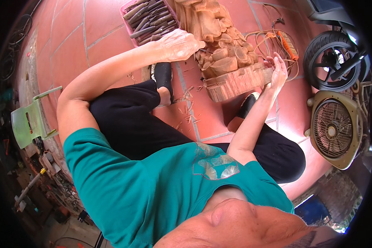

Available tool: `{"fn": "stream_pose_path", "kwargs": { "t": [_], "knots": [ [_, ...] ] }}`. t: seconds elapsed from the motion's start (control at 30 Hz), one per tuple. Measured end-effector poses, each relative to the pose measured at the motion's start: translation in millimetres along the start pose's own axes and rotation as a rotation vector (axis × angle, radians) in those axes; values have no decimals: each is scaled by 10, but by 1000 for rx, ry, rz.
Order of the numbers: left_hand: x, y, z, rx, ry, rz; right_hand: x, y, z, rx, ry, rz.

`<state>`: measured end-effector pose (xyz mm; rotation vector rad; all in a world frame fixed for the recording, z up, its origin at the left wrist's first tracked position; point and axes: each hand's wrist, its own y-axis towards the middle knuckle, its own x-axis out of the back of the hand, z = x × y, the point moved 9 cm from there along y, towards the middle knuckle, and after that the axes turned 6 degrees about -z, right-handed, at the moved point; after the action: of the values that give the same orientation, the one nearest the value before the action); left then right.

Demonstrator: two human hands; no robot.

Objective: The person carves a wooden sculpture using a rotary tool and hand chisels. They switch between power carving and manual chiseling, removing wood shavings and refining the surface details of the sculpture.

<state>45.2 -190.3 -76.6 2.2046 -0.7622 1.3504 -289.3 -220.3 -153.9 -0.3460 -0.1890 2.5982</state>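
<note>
A carved wooden figure (223,45) with deep folds and knobbly shapes lies on the tiles in front of me, its rough, flat-sided base (233,84) towards me. My left hand (178,45) is closed in a fist round a carving chisel. Most of its handle is hidden in the fist; a thin dark blade (206,50) pokes out towards the carving. My right hand (278,71) is at the right end of the base, fingers apart and slightly curled, the palm beside a pale brown wood end. Whether it presses on the wood is hard to see.
A pink tray (177,18) full of dark-handled carving tools stands at the far left of the carving. Wood chips (189,110) litter the tiles between my feet. To the right are an orange-handled tool with cord (288,45), a wheel (335,60) and a box fan (332,130). A green chair (29,122) is at left.
</note>
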Motion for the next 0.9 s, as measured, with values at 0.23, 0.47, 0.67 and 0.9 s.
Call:
{"fn": "stream_pose_path", "kwargs": {
  "t": [0.23, 0.47, 0.67, 0.9],
  "knots": [
    [4, -51, 151, 71, -56, -35, -97, -42, 12, -16, -21, 12],
    [147, -10, 66, -4, -40, -6, -27, 9, -30, -12, -23, 21],
    [55, -10, 55, 59, 1, -90, -42, 12, -46, -22, -30, 29],
    [16, -69, 162, 62, -34, -23, -7, 38, -22, 18, -29, 17]
  ]
}}
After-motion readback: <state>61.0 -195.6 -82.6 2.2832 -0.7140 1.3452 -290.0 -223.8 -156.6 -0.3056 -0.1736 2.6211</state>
